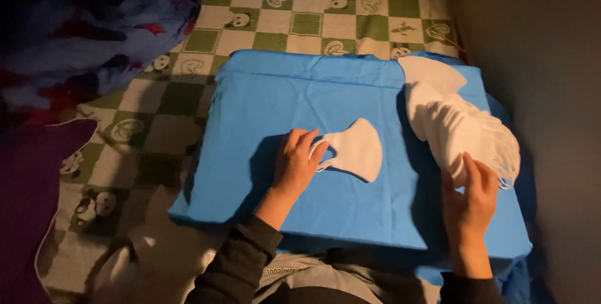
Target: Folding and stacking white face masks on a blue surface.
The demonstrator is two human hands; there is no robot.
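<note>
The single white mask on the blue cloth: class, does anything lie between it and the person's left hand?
Nothing visible does. The left hand lies flat on the blue cloth, its fingertips at the edge of the single white mask. The right hand is apart, at the stack of white masks.

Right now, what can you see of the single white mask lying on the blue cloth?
The single white mask is a folded, soft-looking fabric piece with a curved outer edge and thin ear loops at its left end. It lies flat near the middle of the blue cloth, apart from the fanned stack of masks to its right. The left hand rests on its ear-loop end, fingers flat.
</note>
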